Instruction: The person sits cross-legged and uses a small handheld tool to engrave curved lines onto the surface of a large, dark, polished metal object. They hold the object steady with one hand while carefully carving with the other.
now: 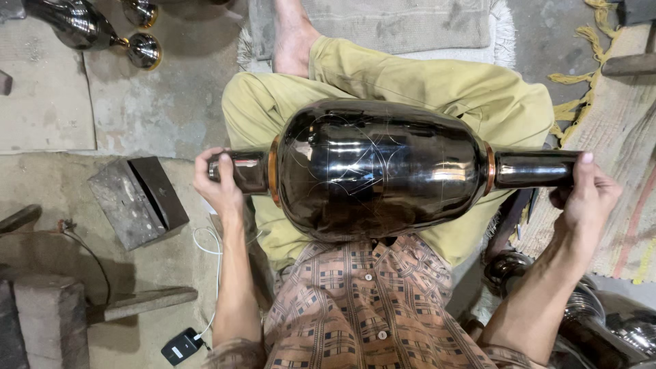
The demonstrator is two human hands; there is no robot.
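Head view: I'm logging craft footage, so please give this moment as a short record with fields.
Held thing: large glossy black metal vase with copper-coloured bands, lying sideways across the person's lap, fine lines scratched on its body
Left hand: wrapped around one narrow end of the vase
Right hand: gripping the other narrow end
Posture: seated on the floor, olive trousers, checked shirt
Nearby left: grey metal block, small black device with white cable
Upper left: more dark shiny vessels

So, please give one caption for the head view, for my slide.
Both hands, left hand and right hand, hold a dark metal vase across the lap.
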